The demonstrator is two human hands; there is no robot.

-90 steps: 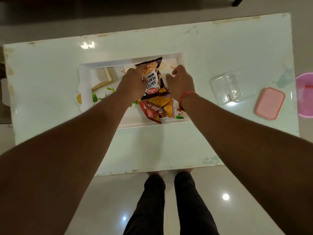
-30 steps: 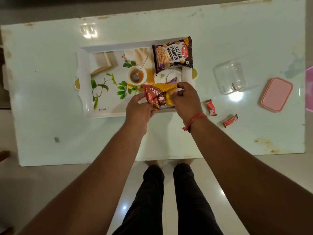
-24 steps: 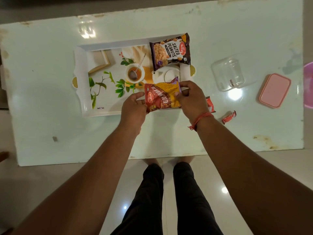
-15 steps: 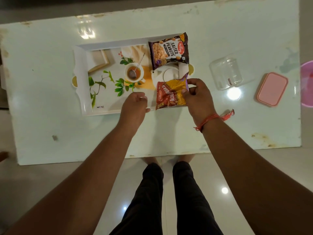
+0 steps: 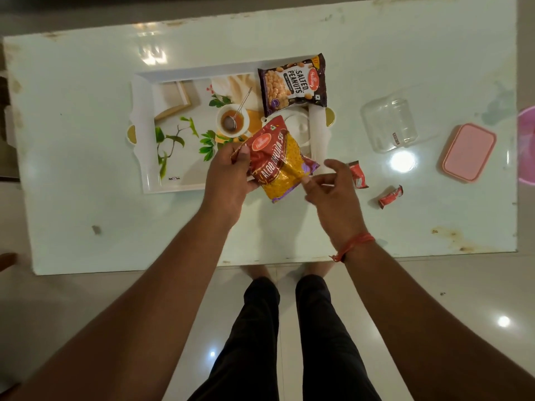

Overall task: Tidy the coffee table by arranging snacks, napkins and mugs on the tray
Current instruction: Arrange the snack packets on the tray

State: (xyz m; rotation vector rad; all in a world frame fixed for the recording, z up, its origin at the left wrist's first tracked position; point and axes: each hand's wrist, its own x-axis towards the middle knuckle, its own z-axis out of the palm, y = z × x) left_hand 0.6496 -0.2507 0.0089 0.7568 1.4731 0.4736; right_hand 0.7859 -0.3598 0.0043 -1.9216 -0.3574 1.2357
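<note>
A white tray (image 5: 146, 134) with a printed tea-and-leaves picture lies on the pale table. A dark salted peanuts pack (image 5: 292, 83) rests on the tray's far right corner. My left hand (image 5: 228, 175) grips a red and yellow snack pack (image 5: 279, 166) by its left edge, held tilted over the tray's near right corner. My right hand (image 5: 333, 189) hovers just right of the pack with fingers apart, one fingertip at its lower edge. Two small red wrapped sweets (image 5: 357, 178) (image 5: 390, 196) lie on the table right of my right hand.
A clear plastic box (image 5: 389, 123) stands right of the tray. Its pink lid (image 5: 469, 151) lies further right, and a pink bowl (image 5: 527, 149) shows at the right edge. The table's near edge runs just below my wrists; my legs stand on glossy floor tiles.
The red and yellow pack passed from my right hand to my left and turned to a diagonal tilt. My right hand let go and opened.
</note>
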